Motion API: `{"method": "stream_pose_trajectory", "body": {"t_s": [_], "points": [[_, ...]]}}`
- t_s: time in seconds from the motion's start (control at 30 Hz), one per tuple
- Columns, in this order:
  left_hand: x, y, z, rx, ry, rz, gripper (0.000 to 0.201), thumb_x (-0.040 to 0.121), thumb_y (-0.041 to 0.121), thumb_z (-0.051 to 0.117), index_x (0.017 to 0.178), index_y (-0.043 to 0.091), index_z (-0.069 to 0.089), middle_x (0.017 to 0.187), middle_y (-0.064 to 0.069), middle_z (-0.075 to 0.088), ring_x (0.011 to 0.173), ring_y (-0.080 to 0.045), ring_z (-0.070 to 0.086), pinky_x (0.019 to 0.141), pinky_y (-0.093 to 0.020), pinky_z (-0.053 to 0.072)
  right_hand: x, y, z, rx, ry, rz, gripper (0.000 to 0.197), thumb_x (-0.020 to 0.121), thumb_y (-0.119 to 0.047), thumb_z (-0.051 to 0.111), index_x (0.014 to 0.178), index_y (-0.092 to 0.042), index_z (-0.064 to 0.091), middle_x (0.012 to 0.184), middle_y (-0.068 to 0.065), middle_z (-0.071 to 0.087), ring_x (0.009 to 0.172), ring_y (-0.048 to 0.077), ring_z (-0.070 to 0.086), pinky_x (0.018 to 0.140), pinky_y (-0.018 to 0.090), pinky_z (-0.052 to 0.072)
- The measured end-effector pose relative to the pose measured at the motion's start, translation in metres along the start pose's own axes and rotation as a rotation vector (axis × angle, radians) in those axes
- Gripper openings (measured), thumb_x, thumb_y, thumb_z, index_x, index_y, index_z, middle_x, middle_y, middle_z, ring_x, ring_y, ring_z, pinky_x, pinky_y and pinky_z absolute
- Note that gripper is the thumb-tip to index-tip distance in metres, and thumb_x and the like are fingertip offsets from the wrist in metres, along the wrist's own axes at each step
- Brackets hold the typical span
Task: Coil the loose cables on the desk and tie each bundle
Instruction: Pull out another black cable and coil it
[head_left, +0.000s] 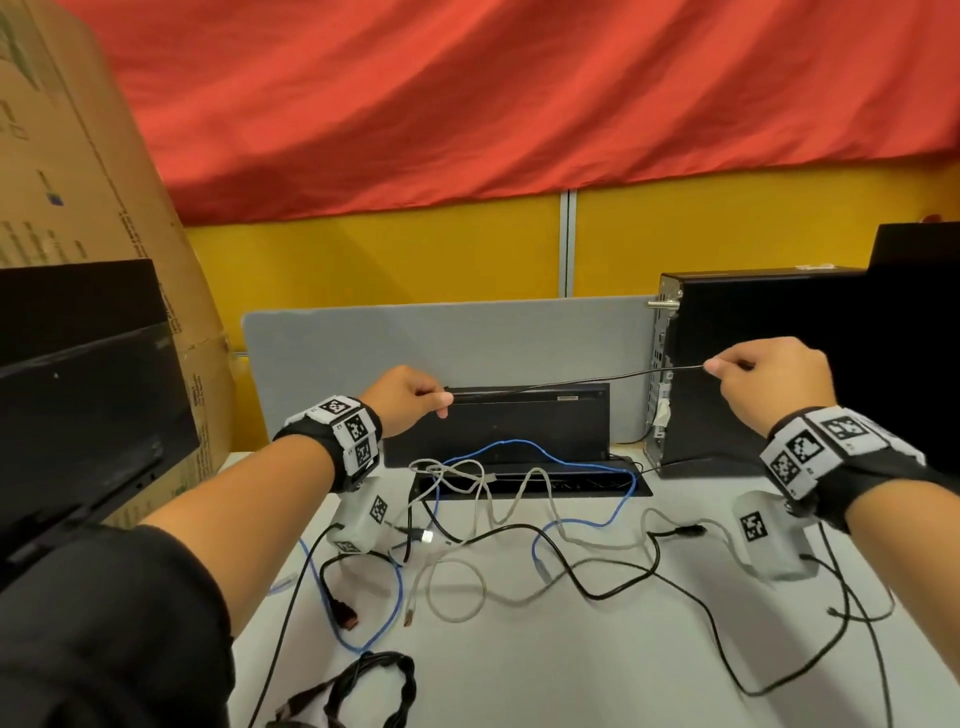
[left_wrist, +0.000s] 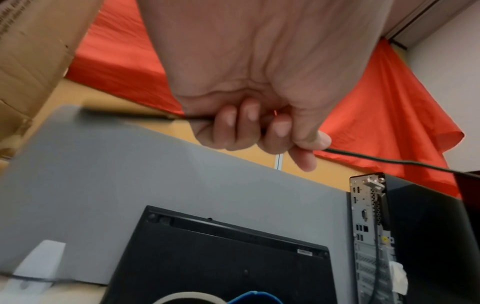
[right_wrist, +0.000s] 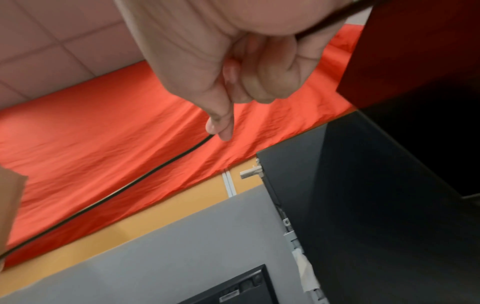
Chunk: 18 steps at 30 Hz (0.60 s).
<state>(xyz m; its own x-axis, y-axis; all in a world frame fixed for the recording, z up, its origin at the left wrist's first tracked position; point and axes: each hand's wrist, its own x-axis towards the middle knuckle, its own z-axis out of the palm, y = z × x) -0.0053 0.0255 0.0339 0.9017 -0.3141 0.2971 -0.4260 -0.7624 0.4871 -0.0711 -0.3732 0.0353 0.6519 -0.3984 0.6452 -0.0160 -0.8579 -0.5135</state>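
Hands raised above the desk (head_left: 545, 649) stretch a thin black cable (head_left: 571, 382) between them: the left hand (head_left: 402, 397) grips one end in curled fingers, the right hand (head_left: 763, 376) pinches the other between thumb and forefinger. Only the head view shows the tangle of blue (head_left: 587, 522), grey (head_left: 457, 587) and black cables (head_left: 613, 584) lying loose on the desk below. The left wrist view shows the computer tower's rear ports (left_wrist: 366, 230).

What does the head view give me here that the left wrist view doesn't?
Only the head view shows the right hand pinching the black cable, the loose blue cable and grey cable tangled on the desk, and a coiled black bundle near its front edge. Only the left wrist view shows the left hand from below, fingers curled round the cable. Both show the grey divider and computer tower.
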Motion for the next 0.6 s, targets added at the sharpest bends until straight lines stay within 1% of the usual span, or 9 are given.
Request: {"method": "stream_pose_trajectory", "body": {"t_s": [0.13,0.2,0.27,0.3,0.37,0.43,0.47,0.53,0.6], "points": [[-0.001,-0.009,0.0,0.024,0.044,-0.032,0.03,0.097,0.03,0.055,0.071,0.023,0.067,0.059,0.0,0.049,0.056,-0.015,0.043,0.06,-0.027,0.036,-0.001,0.012,0.001,-0.032,0.048,0.04,0.017,0.086,-0.039,0.063,0.075,-0.03,0.071,0.063,-0.008,0.063,0.059,0.013,0.056,0.051,0.02,0.041],[-0.001,-0.004,0.001,0.043,0.058,-0.061,0.031,0.098,0.029,0.054,0.07,0.021,0.065,0.058,-0.001,0.047,0.056,-0.016,0.042,0.061,-0.028,0.036,-0.004,0.012,0.004,-0.039,0.081,0.052,0.018,0.086,-0.038,0.063,0.071,-0.031,0.068,0.059,-0.008,0.061,0.055,0.013,0.055,0.049,0.02,0.041],[-0.002,0.003,0.003,-0.046,0.068,-0.13,0.032,0.1,0.026,0.051,0.071,0.017,0.062,0.058,-0.001,0.044,0.053,-0.016,0.04,0.055,-0.026,0.035,-0.005,0.012,0.005,-0.041,0.096,0.074,0.022,0.087,-0.037,0.062,0.066,-0.031,0.062,0.058,-0.007,0.058,0.054,0.012,0.053,0.047,0.019,0.038],[-0.004,0.007,0.004,-0.189,0.06,-0.182,0.033,0.101,0.025,0.049,0.072,0.014,0.06,0.057,0.0,0.042,0.049,-0.014,0.037,0.049,-0.023,0.032,-0.006,0.014,0.005,-0.051,0.07,0.086,0.023,0.088,-0.037,0.061,0.066,-0.03,0.061,0.06,-0.006,0.058,0.055,0.013,0.053,0.048,0.02,0.038],[-0.007,0.016,0.005,-0.622,0.01,-0.275,0.033,0.103,0.024,0.042,0.075,0.013,0.054,0.055,0.002,0.035,0.042,-0.01,0.028,0.041,-0.021,0.024,-0.009,0.017,0.007,-0.094,-0.055,0.11,0.021,0.09,-0.034,0.058,0.07,-0.026,0.063,0.066,-0.002,0.06,0.06,0.016,0.054,0.054,0.026,0.044],[-0.01,0.022,0.002,-1.067,-0.034,-0.296,0.031,0.104,0.023,0.037,0.077,0.014,0.049,0.052,0.006,0.03,0.039,-0.007,0.023,0.037,-0.019,0.019,-0.017,0.017,0.011,-0.154,-0.239,0.119,0.019,0.09,-0.027,0.055,0.074,-0.023,0.066,0.071,0.001,0.063,0.064,0.019,0.057,0.061,0.031,0.049],[-0.012,0.025,0.001,-1.255,-0.043,-0.287,0.03,0.104,0.023,0.036,0.079,0.014,0.049,0.051,0.007,0.029,0.038,-0.006,0.023,0.036,-0.018,0.019,-0.024,0.014,0.014,-0.179,-0.339,0.113,0.02,0.09,-0.024,0.054,0.075,-0.022,0.067,0.074,0.002,0.065,0.066,0.02,0.059,0.063,0.03,0.049],[-0.014,0.029,0.001,-1.528,-0.027,-0.263,0.026,0.104,0.021,0.034,0.088,0.011,0.052,0.05,0.007,0.03,0.037,-0.005,0.024,0.036,-0.017,0.021,-0.043,0.008,0.023,-0.211,-0.513,0.071,0.023,0.091,-0.02,0.053,0.073,-0.02,0.067,0.076,0.003,0.067,0.068,0.018,0.061,0.062,0.027,0.047],[-0.014,0.032,0.002,-1.685,0.017,-0.248,0.024,0.104,0.016,0.033,0.104,0.006,0.054,0.052,0.005,0.033,0.038,-0.006,0.027,0.038,-0.018,0.025,-0.065,0.001,0.033,-0.214,-0.632,-0.008,0.026,0.092,-0.018,0.05,0.072,-0.02,0.066,0.075,0.001,0.066,0.071,0.016,0.062,0.062,0.028,0.05]]}}
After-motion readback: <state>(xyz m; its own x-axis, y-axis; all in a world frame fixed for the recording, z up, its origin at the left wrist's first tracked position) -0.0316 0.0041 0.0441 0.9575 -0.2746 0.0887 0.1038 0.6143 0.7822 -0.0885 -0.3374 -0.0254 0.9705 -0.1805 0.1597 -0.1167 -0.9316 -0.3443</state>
